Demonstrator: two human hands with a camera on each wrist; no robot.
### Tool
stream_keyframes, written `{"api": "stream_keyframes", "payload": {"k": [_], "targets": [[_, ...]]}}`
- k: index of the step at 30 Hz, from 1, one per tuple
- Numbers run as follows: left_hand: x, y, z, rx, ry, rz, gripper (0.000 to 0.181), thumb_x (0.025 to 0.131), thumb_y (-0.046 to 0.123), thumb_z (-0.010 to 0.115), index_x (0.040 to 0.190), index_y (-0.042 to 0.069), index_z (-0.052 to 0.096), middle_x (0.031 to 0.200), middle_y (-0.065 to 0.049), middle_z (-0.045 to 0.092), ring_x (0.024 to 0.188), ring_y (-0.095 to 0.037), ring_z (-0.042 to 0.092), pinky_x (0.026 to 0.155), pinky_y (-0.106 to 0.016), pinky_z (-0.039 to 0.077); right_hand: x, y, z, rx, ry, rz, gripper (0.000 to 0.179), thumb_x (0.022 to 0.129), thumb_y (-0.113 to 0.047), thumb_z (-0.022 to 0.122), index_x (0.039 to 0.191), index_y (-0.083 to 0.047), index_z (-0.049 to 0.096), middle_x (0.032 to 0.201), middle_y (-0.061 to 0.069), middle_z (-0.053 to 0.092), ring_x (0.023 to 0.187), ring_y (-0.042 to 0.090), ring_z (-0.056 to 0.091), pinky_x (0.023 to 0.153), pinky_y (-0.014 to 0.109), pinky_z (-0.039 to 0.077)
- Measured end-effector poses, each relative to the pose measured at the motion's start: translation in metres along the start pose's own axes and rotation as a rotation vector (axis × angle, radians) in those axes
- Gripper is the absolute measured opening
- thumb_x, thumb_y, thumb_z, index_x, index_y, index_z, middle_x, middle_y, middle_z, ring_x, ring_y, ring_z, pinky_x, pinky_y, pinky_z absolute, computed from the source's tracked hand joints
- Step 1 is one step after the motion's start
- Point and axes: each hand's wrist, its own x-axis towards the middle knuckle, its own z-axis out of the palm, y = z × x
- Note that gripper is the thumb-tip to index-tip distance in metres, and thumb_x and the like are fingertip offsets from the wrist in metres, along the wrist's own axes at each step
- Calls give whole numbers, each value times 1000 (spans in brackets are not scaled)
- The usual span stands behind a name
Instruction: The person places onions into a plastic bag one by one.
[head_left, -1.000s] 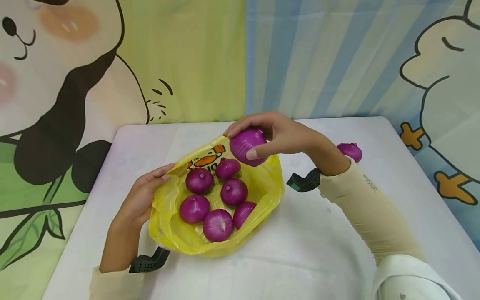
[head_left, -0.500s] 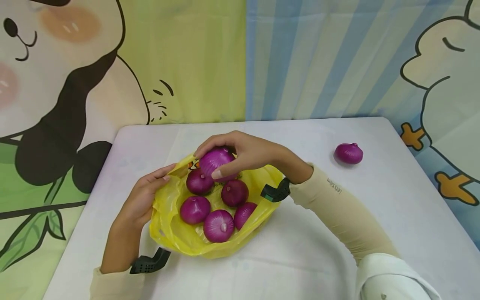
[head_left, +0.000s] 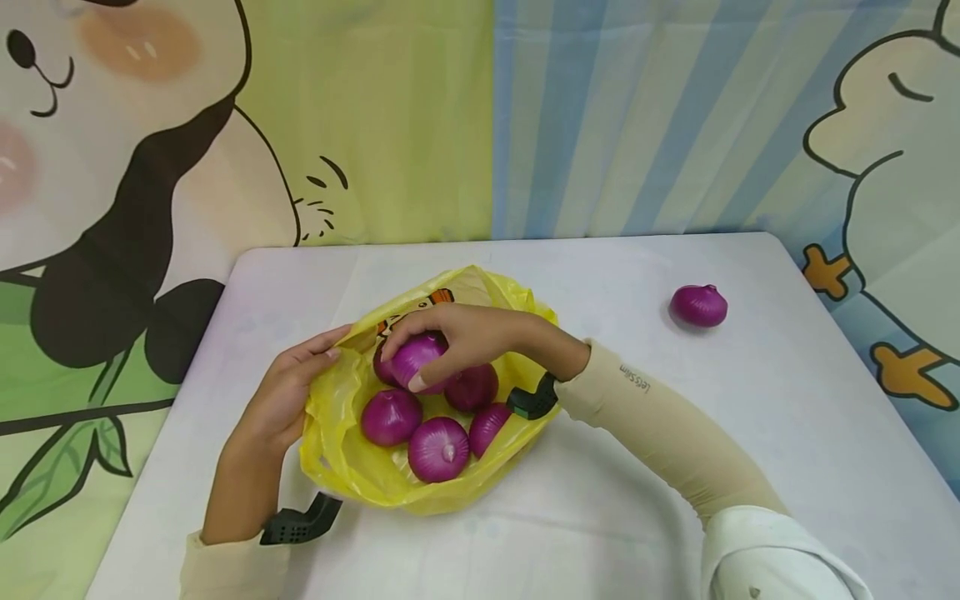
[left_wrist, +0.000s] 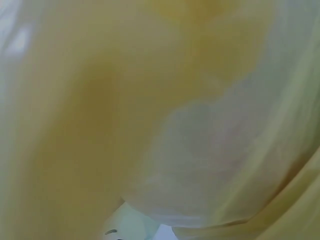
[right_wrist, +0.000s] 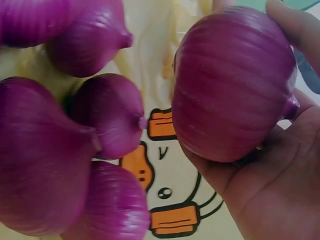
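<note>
A yellow plastic bag (head_left: 327, 433) lies with its mouth spread wide in the head view, and several purple onions (head_left: 438, 450) are inside. At its left side my left hand (head_left: 281, 396) pinches the rim between thumb and fingers. My right hand (head_left: 472, 333) reaches over the bag's opening, its fingers and thumb curled round an onion (head_left: 416, 360). Seen close in the right wrist view, that held onion (right_wrist: 235, 85) is apart from the other onions (right_wrist: 112, 115). It partly covers onions behind it in the head view. Blurred yellow plastic (left_wrist: 115, 110) fills most of the left wrist view.
One more onion (head_left: 698, 306) rests on the white table (head_left: 600, 500) at the back right. A printed cloth (head_left: 420, 125) hangs behind the table's far edge. Each wrist wears a small black device (head_left: 302, 521).
My right hand has carried its onion left and down, into the bag's opening. The lone onion at the back right, earlier partly behind my right arm, shows fully. My left hand stays at the rim.
</note>
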Motion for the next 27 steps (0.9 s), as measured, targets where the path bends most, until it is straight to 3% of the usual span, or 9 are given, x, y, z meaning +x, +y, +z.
{"api": "stream_keyframes", "payload": {"k": [7, 11, 17, 22, 27], "targets": [[1, -1, 0, 5, 5, 0, 39, 105, 10, 40, 143, 2, 46, 138, -12, 47, 124, -24, 53, 99, -36, 44, 3, 8, 3, -66, -26, 13, 40, 89, -18, 72, 124, -4, 62, 126, 1, 56, 112, 12, 53, 93, 27, 51], [1, -1, 0, 7, 9, -2, 39, 106, 11, 41, 144, 3, 45, 139, -12, 45, 125, -25, 52, 99, -36, 44, 2, 9, 4, -100, -34, 19, 40, 89, -19, 72, 125, -6, 62, 135, 7, 51, 123, 10, 46, 102, 30, 45], [1, -1, 0, 2, -3, 8, 39, 106, 10, 40, 143, 2, 45, 138, -12, 46, 124, -24, 53, 98, -35, 45, -4, 10, 0, -111, -11, 6, 38, 91, -17, 70, 126, -8, 61, 140, 11, 47, 123, 23, 45, 100, 41, 44], [2, 0, 0, -11, -6, 10, 39, 105, 10, 40, 143, 3, 46, 138, -12, 48, 124, -24, 52, 99, -35, 45, -11, 8, -4, -117, 23, 0, 37, 90, -18, 70, 126, -10, 61, 140, 10, 49, 125, 14, 46, 102, 30, 42], [1, 0, 0, -6, 1, 3, 39, 105, 10, 40, 143, 3, 46, 139, -13, 47, 125, -25, 51, 99, -36, 44, -17, 8, -7, -91, 32, -19, 37, 90, -15, 69, 125, -7, 61, 139, 13, 50, 125, 10, 45, 105, 39, 41]]}}
